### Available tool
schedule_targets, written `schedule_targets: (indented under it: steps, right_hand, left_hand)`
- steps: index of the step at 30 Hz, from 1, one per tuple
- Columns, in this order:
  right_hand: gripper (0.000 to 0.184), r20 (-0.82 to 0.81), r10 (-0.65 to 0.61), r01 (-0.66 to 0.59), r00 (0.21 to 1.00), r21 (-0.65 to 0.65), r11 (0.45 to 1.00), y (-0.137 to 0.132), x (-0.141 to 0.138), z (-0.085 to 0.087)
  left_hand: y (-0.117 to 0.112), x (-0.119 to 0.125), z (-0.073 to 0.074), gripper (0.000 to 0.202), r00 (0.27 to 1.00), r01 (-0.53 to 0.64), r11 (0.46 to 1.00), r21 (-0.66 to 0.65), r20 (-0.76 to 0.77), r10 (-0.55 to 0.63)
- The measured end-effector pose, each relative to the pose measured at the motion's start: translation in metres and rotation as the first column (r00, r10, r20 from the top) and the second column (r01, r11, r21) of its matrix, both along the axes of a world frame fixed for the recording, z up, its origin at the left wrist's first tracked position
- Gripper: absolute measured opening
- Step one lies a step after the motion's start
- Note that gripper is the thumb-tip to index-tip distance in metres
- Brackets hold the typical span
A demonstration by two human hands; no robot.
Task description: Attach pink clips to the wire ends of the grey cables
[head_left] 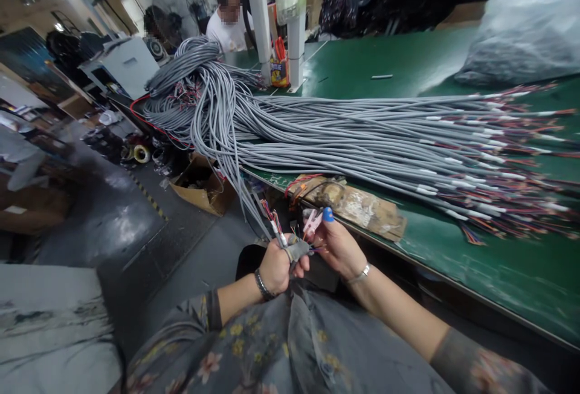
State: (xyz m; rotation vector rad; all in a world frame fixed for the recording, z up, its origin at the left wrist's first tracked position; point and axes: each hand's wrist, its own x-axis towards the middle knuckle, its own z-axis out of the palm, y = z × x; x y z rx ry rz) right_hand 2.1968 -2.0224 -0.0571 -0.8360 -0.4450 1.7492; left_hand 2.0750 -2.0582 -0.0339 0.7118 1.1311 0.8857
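In front of my body my left hand [277,266] is closed around the ends of several grey cables [254,209], and grey wrapping [298,251] covers its thumb. Fine coloured wires [270,216] and white sleeve pieces stick out above this hand, with more thin wire ends beside the thumb. My right hand [344,252] is close on the right, its fingers bent in and a blue covering on one fingertip. A small pale pink clip-like piece [312,223] is pinched at these fingertips. Whether the right fingers also touch a wire is hidden.
A thick bundle of grey cables [317,122] lies along the green bench [489,285], stripped ends to the right. A worn wooden board [362,206] sits at the bench edge. Below is an open cardboard box [203,191]. A person [226,22] sits beyond the white posts [296,37].
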Motion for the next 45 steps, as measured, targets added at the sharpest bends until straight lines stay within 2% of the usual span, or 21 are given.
schedule_targets:
  steps: [4,12,15,18,23,25,29,37,40,45]
  right_hand:
    - [0.052,-0.008,0.008,-0.008,1.0,0.004,1.0,-0.002,0.001,0.001]
    - [0.055,-0.061,0.179,-0.179,0.982,-0.005,0.984,-0.007,0.008,0.006]
    - [0.051,-0.062,0.125,-0.127,0.99,-0.014,0.992,-0.007,0.008,0.01]
    - [0.044,0.031,0.029,-0.029,0.999,0.021,0.999,-0.007,0.007,0.009]
    - [0.052,0.27,-0.102,0.058,0.958,0.166,0.984,-0.009,0.008,0.003]
    - [0.055,0.298,-0.081,0.025,0.951,0.186,0.982,-0.008,0.008,0.002]
    - [0.054,0.116,0.097,-0.108,0.989,0.096,0.989,-0.003,0.005,0.002]
    - [0.051,0.014,0.001,-0.001,1.0,0.002,1.0,0.001,0.002,-0.002]
    - [0.056,0.006,0.047,-0.047,0.999,0.022,0.999,-0.002,0.003,0.0]
    - [0.061,-0.043,0.2,-0.2,0.979,0.023,0.98,-0.01,0.012,0.002]
  left_hand:
    - [-0.001,-0.002,-0.002,0.042,1.0,0.003,1.0,0.004,-0.012,-0.003]
    - [-0.009,-0.006,0.003,0.049,1.0,0.008,1.0,0.027,-0.007,-0.008]
    - [-0.01,-0.005,0.003,0.05,1.0,-0.024,0.998,0.049,-0.001,0.024]
    - [-0.008,-0.003,0.003,0.047,0.998,-0.067,0.995,0.074,-0.002,0.068]
    - [-0.002,-0.001,0.005,0.046,0.996,-0.084,0.993,0.077,-0.003,0.084]
    - [0.0,0.0,0.006,0.046,0.997,-0.081,0.994,0.073,-0.001,0.081]
    - [0.002,0.0,0.004,0.044,0.997,-0.076,0.995,0.065,0.003,0.075]
    - [0.001,-0.002,-0.001,0.042,0.998,-0.058,0.998,0.038,-0.028,0.059]
    - [0.0,-0.003,0.0,0.043,0.998,-0.064,0.997,0.036,-0.027,0.065]
    - [-0.005,-0.007,0.0,0.042,0.998,-0.056,0.997,0.055,-0.035,0.058]
